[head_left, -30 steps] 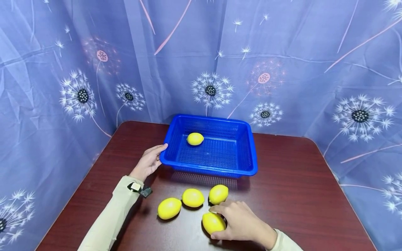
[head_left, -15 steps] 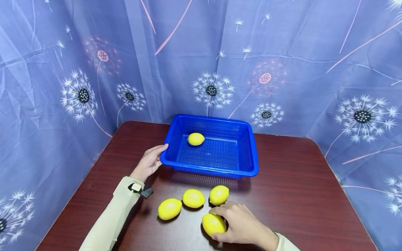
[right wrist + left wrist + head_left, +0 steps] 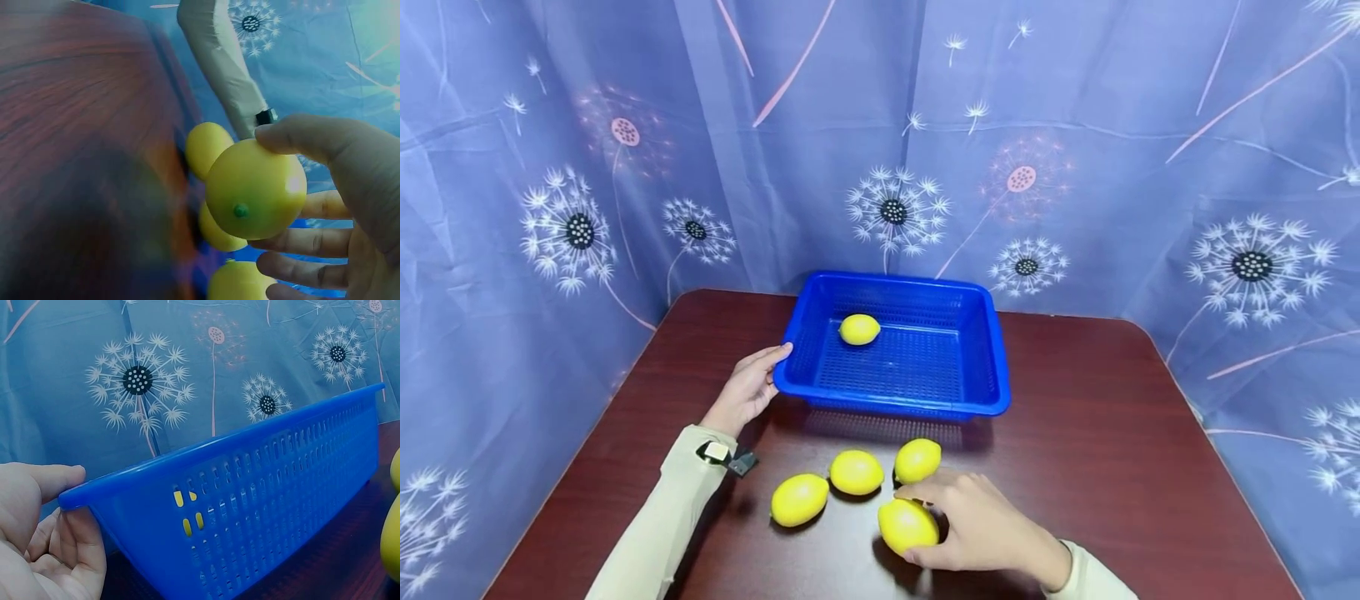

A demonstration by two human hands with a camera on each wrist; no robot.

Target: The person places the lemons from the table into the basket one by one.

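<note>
My left hand (image 3: pixel 747 390) pinches the left rim of a blue plastic basket (image 3: pixel 895 403), thumb on top and fingers curled beneath, as the left wrist view shows. One lemon (image 3: pixel 859 329) lies inside the basket towards its left. In front of the basket, my right hand (image 3: pixel 976 521) holds a lemon (image 3: pixel 256 190) between thumb and fingers; its green-tipped end faces the right wrist camera. Three more lemons rest on the table close by: one at the left (image 3: pixel 799 500), a middle one (image 3: pixel 856 472) and one just behind the right hand (image 3: pixel 917 461).
The dark reddish wooden table (image 3: pixel 1090 417) has rounded back corners. A blue curtain (image 3: pixel 805 200) with dandelion prints hangs behind it and along both sides. A small dark device (image 3: pixel 743 463) is strapped to the left wrist.
The head view has shifted slightly, moving everything a little to the left. The right hand's lemon has risen slightly, its shadow now more apart from it. The left hand keeps its grip on the basket.
</note>
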